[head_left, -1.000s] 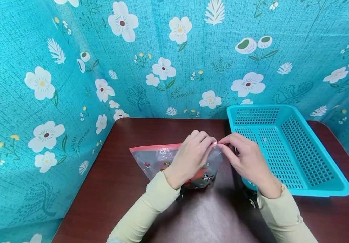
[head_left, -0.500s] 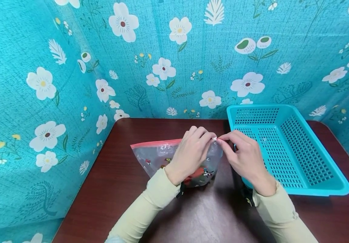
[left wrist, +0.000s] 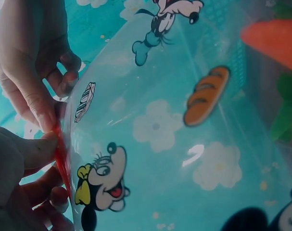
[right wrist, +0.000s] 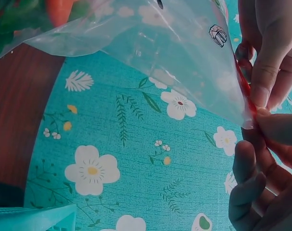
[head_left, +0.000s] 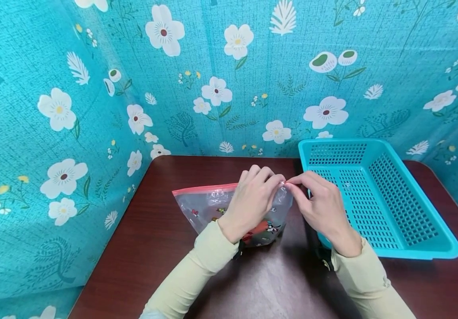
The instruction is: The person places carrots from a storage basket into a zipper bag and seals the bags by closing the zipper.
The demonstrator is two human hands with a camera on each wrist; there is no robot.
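Note:
A clear zip bag (head_left: 203, 210) with cartoon prints and a red top strip (head_left: 205, 189) hangs from both hands above the table. My left hand (head_left: 250, 201) pinches the strip near its right end. Close beside it, my right hand (head_left: 320, 206) pinches the strip's right corner between thumb and forefinger. Inside the bag's lower part lie an orange, carrot-like piece (left wrist: 275, 43) and something green (left wrist: 285, 106), both only partly visible in the left wrist view. From the head view, the left hand hides the middle of the bag.
A turquoise perforated plastic basket (head_left: 424, 186) stands on the right of the dark brown table (head_left: 145, 248), just beyond the right hand. Flowered turquoise cloth (head_left: 213, 128) hangs behind the table and along its left side.
Compared with a second ago, both hands and the bag's top strip are slightly higher. Both hands keep their pinch near the right corner, and the basket stays put.

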